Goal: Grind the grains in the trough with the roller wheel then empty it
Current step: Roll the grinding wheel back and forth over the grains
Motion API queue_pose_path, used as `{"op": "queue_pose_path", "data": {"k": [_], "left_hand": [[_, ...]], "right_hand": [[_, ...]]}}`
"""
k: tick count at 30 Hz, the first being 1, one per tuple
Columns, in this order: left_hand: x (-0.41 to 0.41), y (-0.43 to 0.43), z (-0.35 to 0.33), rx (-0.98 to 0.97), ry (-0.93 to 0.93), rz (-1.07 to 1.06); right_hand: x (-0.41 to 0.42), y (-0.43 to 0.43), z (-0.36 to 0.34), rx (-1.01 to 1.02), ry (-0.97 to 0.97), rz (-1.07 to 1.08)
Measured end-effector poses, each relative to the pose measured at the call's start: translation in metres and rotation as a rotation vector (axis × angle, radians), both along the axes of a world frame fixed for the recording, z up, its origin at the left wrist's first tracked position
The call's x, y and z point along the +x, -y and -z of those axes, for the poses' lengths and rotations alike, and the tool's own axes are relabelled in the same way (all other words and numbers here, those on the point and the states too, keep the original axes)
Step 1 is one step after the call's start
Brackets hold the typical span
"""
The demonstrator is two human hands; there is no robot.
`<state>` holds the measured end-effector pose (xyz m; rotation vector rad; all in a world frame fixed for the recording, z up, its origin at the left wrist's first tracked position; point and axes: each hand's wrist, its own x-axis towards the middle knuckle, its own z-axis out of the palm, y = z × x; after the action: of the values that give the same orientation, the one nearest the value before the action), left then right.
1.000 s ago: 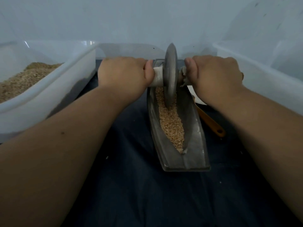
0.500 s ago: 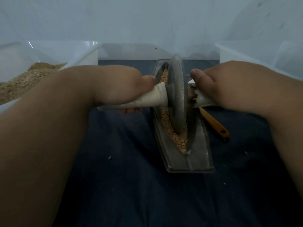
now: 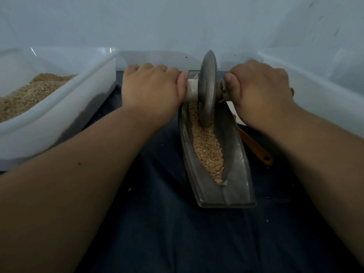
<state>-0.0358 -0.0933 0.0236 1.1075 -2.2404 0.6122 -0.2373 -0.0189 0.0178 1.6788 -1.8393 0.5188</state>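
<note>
- Roller wheel point(image 3: 207, 87): a grey metal disc with a dull, worn face, standing upright on its edge at the 12 o'clock end of the trough, its lower rim sunk into the grains.
- Left hand point(image 3: 151, 89): at 9 o'clock of the disc, fingers curled over the pale axle handle point(image 3: 192, 89), thumb close to the disc.
- Right hand point(image 3: 260, 89): at 3 o'clock of the disc, wrapped round the opposite handle, which it mostly hides.
- Trough point(image 3: 234, 174): a long, boat-shaped grey metal channel on a flat base, running from 12 to 6 o'clock between the forearms.
- Grains point(image 3: 206, 142): tan, coarse kernels lying in a narrow strip along the channel floor, tapering to a point at the 6 o'clock end.
- Orange handle point(image 3: 254, 146): just beside the trough at 3 o'clock, partly under the right forearm.
- Dark cloth point(image 3: 177, 233): beneath the trough, with a few stray specks on it.
- Left tub point(image 3: 59, 115): translucent plastic, at 9 o'clock, holding brownish meal point(image 3: 29, 95).
- Right tub point(image 3: 315, 85): translucent plastic, at 2 o'clock; contents not visible.
</note>
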Motion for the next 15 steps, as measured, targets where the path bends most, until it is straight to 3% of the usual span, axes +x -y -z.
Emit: {"op": "queue_pose_path", "data": {"k": [5, 9, 15], "left_hand": [[0.015, -0.005, -0.018, 0.294, 0.152, 0.113], [0.031, -0.008, -0.036, 0.747, 0.225, 0.249], [0.044, -0.004, -0.039, 1.073, 0.156, 0.427]], "right_hand": [[0.000, -0.025, -0.024, 0.329, 0.182, -0.206], [0.010, -0.055, -0.047, 0.584, 0.156, -0.210], [0.012, -0.060, -0.049, 0.624, 0.125, -0.215]]}}
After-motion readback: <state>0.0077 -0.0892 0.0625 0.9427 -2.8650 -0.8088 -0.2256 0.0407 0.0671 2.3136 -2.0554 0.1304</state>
